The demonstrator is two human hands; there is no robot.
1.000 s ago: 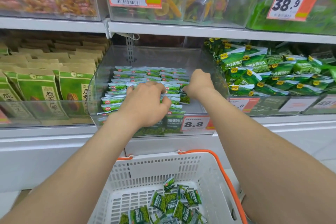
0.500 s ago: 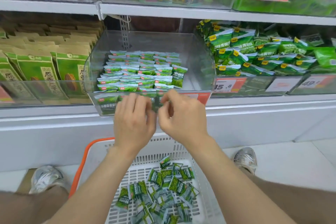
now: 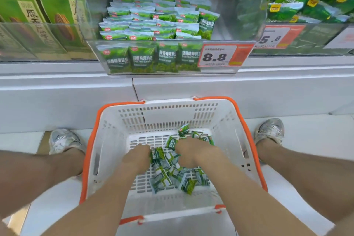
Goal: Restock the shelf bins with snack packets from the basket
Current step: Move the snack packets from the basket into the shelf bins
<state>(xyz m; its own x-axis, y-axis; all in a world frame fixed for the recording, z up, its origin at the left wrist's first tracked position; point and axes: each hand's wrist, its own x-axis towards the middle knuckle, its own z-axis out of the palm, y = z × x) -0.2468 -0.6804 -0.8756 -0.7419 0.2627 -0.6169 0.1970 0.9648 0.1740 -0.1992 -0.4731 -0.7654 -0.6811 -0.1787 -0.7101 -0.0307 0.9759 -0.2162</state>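
"Since you ask which way they lie: the snack packets (image 3: 172, 174) in the basket (image 3: 162, 117) are a loose heap on its floor. Their long axes point every way. Most lie flat, and one at the far edge is tipped up on end."

"And the ones on the shelf?"

"The shelved packets (image 3: 145, 19) stand in tidy rows in the clear bin (image 3: 239, 11), long axis up, printed faces toward me. Four show through the front wall, beside the price tag (image 3: 220, 56). One stands alone at the right end of the rows, also upright."

"Your hands?"

"Both are down inside the basket, close together but not touching, with packets between them. My left hand (image 3: 137, 156) sits at the left edge of the heap, knuckles up, fingers bent down against the packets. My right hand (image 3: 191, 151) lies over the far part of the heap, with packets poking out ahead of it and at its thumb side. The fingertips of both are hidden, so I can't tell whether either one grips a packet or only rests on them."

"Where's the basket?"

"On the floor against the foot of the shelf, directly below the bin, between my left shoe (image 3: 63, 140) and right shoe (image 3: 270, 130)."
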